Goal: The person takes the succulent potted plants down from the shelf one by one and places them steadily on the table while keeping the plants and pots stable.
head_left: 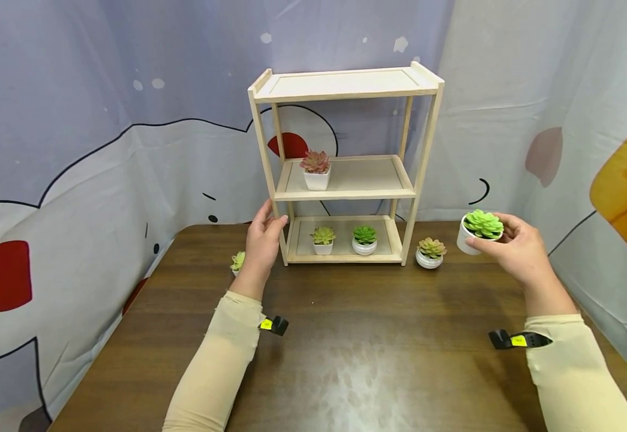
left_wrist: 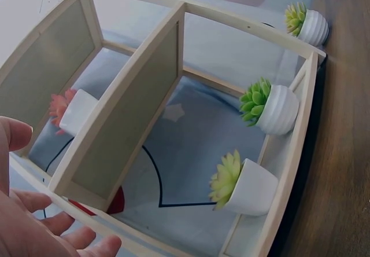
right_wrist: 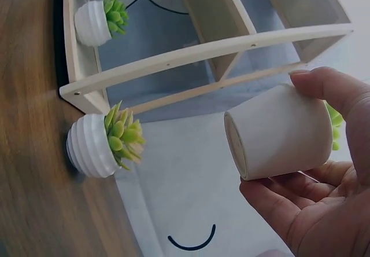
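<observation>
My right hand (head_left: 526,255) holds a potted succulent with bright green leaves (head_left: 483,224) above the table, right of the shelf. Thumb and fingers grip the sides of its plain white pot (right_wrist: 283,132). The left hand (head_left: 261,243) is at the left front post of a three-tier wooden shelf (head_left: 345,195), fingers loosely extended and thumb apart from them; firm contact is unclear. On the middle tier stands a red succulent (head_left: 315,170). The bottom tier bears a yellow-green succulent (head_left: 323,240) in a tapered pot and a dark green one (head_left: 364,239) in a ribbed round pot.
A yellowish succulent (head_left: 430,252) in a ribbed white pot stands on the brown table (head_left: 345,336), just right of the shelf. Another small succulent (head_left: 237,261) is partly hidden behind the left hand. A patterned curtain (head_left: 183,162) hangs behind the table.
</observation>
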A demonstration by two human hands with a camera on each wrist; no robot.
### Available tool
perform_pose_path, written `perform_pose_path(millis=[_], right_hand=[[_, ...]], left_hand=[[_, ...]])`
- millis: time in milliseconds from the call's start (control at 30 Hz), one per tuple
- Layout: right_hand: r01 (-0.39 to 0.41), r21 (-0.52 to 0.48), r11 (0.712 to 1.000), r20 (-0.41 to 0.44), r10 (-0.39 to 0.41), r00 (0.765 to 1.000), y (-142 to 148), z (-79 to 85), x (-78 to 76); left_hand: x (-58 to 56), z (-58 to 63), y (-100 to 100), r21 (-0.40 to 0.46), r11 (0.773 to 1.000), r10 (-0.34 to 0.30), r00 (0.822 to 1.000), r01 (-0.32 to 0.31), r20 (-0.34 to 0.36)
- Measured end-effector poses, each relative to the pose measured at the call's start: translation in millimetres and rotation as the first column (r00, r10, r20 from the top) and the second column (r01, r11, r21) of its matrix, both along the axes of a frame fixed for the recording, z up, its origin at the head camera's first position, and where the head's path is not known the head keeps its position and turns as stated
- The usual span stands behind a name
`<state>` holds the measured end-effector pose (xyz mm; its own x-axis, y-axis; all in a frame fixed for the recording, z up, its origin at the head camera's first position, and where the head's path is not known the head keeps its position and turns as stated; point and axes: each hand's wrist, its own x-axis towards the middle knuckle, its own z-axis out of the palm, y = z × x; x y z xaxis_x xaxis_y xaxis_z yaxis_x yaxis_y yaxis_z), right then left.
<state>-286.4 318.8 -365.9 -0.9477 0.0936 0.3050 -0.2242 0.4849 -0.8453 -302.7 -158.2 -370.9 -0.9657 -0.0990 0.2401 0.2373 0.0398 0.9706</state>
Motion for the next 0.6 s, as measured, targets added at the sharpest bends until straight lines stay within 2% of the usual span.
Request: perform_pose_path(millis=[233,600], right_hand=[[0.033,0.049,0.998,0.026,-0.034,0.999,3.0,-6.4,-3.7],[0.043,0.067,0.997,0.033,-0.045,0.998,4.9,-15.1,-10.0]], left_hand=[[-0.4,-0.8,-0.3,0.001,1.0,-0.005,1.0,0.005,0.0],[-0.5,-1.8,-0.3,-0.004,1.0,0.0,1.0,0.0,0.001]])
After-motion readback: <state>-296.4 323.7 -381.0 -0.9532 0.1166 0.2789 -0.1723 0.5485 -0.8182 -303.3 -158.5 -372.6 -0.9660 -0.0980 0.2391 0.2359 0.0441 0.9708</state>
